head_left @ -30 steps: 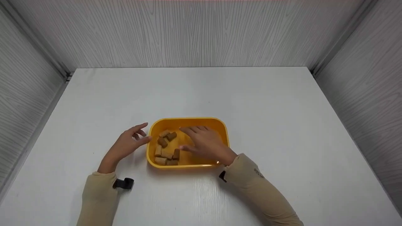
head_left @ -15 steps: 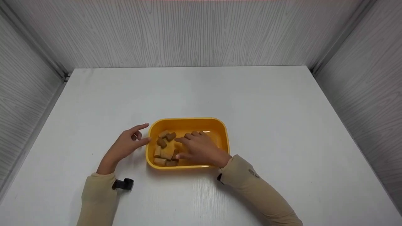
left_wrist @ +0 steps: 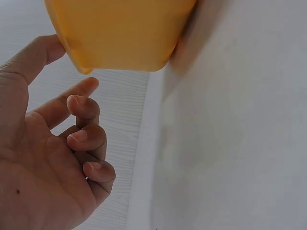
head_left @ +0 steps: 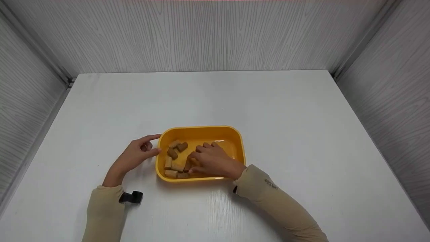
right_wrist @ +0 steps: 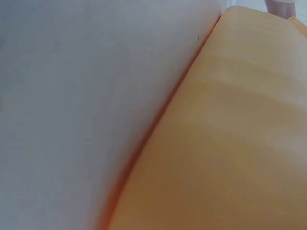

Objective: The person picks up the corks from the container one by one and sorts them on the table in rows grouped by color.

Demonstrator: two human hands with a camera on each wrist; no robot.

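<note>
A yellow tray (head_left: 201, 178) holds several short brown cylinders, some light and some dark, cork-like in look. My right hand (head_left: 215, 161) is inside it, thumb and forefinger pinching a dark brown cylinder (head_left: 187, 165) among the front group; the other fingers are bent. That hand is out of sight in the right wrist view, where the tray's outer wall (right_wrist: 225, 134) fills much of the picture. At the tray's left side is my left hand (head_left: 136, 154). In the left wrist view its thumb touches the rim, the forefinger reaches toward it, and the other fingers curl loosely.
Light cylinders (head_left: 171, 173) lie in the tray's front left corner. Further dark ones (head_left: 182, 147) are near its back left. The white table (head_left: 285, 134) is bordered by grey wood-grain panels (head_left: 201, 37) at the back and sides.
My right hand has come down and leftward inside the tray, and its thumb and forefinger have closed about a dark cylinder. The left hand's fingertips have come against the tray's rim.
</note>
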